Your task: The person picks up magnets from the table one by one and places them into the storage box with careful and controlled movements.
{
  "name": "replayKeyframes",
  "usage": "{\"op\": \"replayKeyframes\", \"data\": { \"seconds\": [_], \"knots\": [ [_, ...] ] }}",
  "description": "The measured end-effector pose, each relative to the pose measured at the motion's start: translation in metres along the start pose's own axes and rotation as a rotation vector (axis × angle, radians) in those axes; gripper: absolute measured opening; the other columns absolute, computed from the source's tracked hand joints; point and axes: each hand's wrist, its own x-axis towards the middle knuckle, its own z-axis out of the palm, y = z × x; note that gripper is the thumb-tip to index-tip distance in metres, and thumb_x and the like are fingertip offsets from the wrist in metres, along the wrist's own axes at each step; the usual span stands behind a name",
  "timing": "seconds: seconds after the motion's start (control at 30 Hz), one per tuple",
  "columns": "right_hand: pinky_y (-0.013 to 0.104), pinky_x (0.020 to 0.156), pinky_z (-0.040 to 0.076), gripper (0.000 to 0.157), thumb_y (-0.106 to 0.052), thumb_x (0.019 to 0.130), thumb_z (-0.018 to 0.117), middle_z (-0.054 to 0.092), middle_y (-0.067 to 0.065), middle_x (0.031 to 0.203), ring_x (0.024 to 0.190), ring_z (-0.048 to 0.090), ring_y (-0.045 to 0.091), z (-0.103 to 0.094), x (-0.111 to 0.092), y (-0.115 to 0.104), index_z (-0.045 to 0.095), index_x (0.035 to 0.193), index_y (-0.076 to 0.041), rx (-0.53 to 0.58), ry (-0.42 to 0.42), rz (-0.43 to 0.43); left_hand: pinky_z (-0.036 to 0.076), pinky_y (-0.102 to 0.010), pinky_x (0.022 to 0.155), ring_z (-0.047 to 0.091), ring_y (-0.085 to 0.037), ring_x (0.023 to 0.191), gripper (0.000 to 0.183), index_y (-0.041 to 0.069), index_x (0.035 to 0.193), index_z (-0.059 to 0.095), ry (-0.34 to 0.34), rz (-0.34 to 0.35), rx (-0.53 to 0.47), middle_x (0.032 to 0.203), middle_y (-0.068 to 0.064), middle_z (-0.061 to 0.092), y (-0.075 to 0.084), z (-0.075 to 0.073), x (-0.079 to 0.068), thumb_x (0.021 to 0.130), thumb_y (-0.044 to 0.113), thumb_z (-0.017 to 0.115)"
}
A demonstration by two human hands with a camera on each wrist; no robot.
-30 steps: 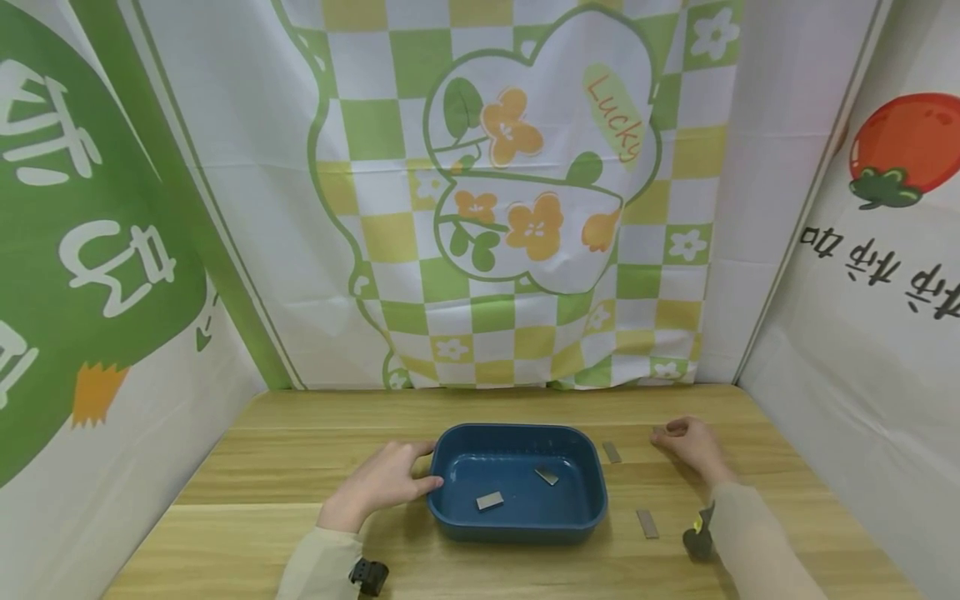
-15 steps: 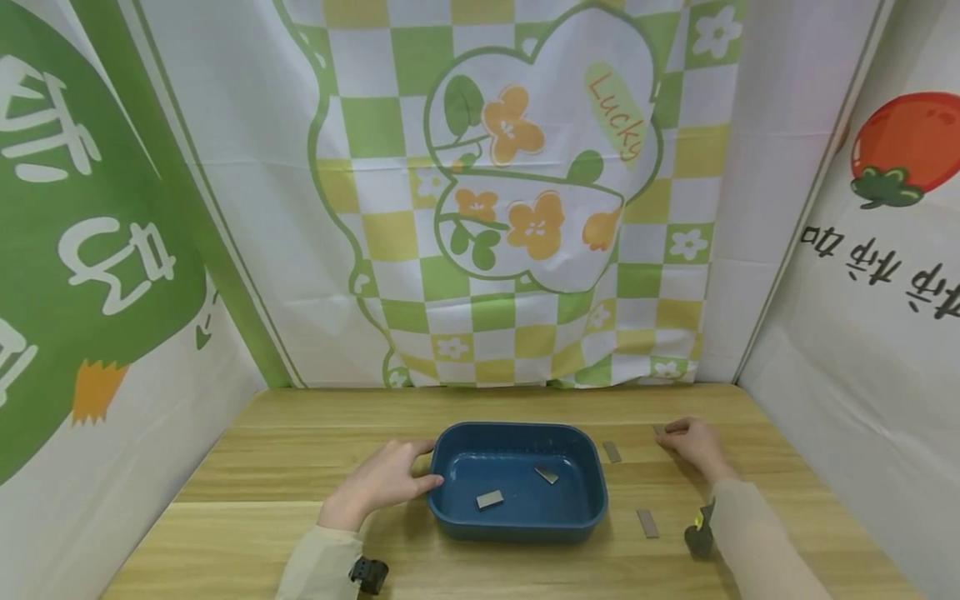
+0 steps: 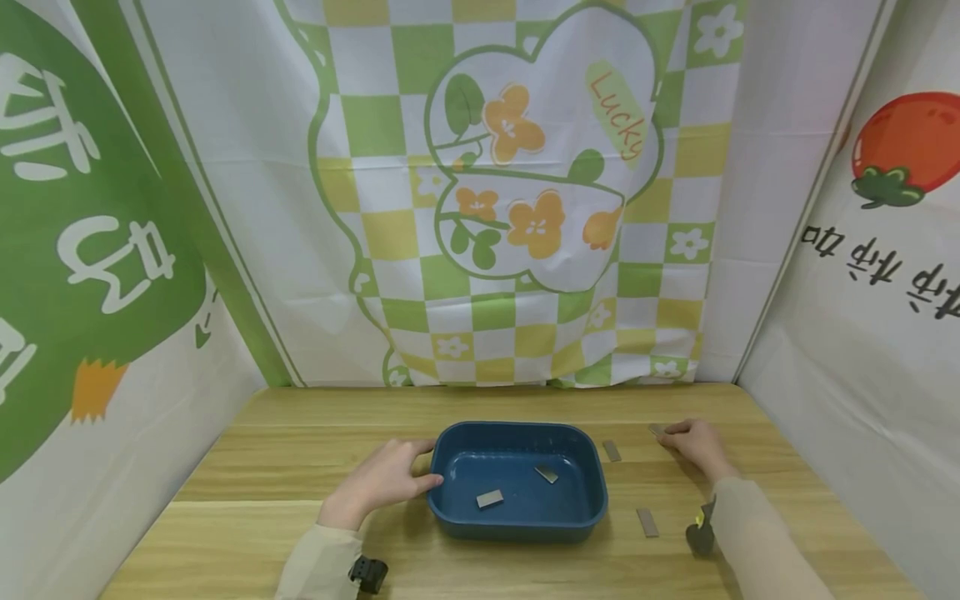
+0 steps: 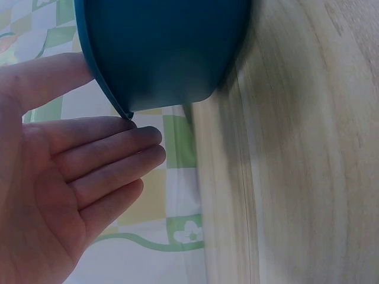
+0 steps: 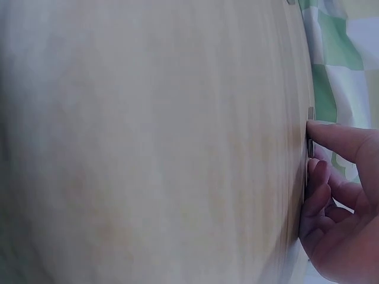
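Observation:
A blue rectangular basin (image 3: 517, 533) stands on the wooden table, with two small grey metal plates lying in it, one front left (image 3: 490, 499) and one back right (image 3: 547, 474). At the basin's left end, my left hand (image 3: 386, 479) touches the rim with thumb and forefinger. Its other fingers extend straight beside the corner in the left wrist view. Right of the basin, my right hand (image 3: 696, 443) is low at the tabletop. Thumb and finger pinch a small flat grey plate (image 3: 656, 429), partly hidden by the fingertips; the right wrist view shows this plate (image 5: 311, 148) edge-on.
Two more grey plates lie between the basin and right arm, one farther back (image 3: 612, 451) and one nearer (image 3: 647, 523). A checkered cloth (image 3: 525, 333) hangs behind the wooden table (image 3: 300, 467); printed cloth walls stand on both sides.
The right hand has shifted slightly to the right, and more of the plate shows past its fingertips. The left hand, the basin and the other plates stay in place.

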Motion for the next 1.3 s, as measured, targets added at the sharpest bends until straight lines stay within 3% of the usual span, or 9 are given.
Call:
{"op": "replayKeyframes", "data": {
  "seconds": [0.8, 1.3],
  "knots": [
    [0.055, 0.092, 0.044, 0.041, -0.024, 0.087, 0.066, 0.056, 0.033, 0.123, 0.111, 0.051, 0.049, 0.0, 0.002, 0.008, 0.064, 0.114, 0.007, 0.036, -0.026, 0.004, 0.047, -0.051, 0.097, 0.057, -0.036, 0.118, 0.056, -0.002, 0.129, 0.056, 0.005, 0.0, -0.004, 0.128, -0.019, 0.059, -0.001, 0.001, 0.001, 0.086, 0.031, 0.069],
    [0.049, 0.086, 0.047, 0.041, -0.021, 0.085, 0.07, 0.06, 0.031, 0.117, 0.104, 0.056, 0.043, -0.001, 0.001, 0.01, 0.064, 0.112, 0.009, 0.059, -0.012, -0.017, 0.047, -0.051, 0.097, 0.057, -0.036, 0.117, 0.055, -0.001, 0.129, 0.056, 0.005, -0.01, 0.002, 0.128, -0.018, 0.06, -0.001, 0.0, 0.002, 0.086, 0.031, 0.069]
  ]
}}
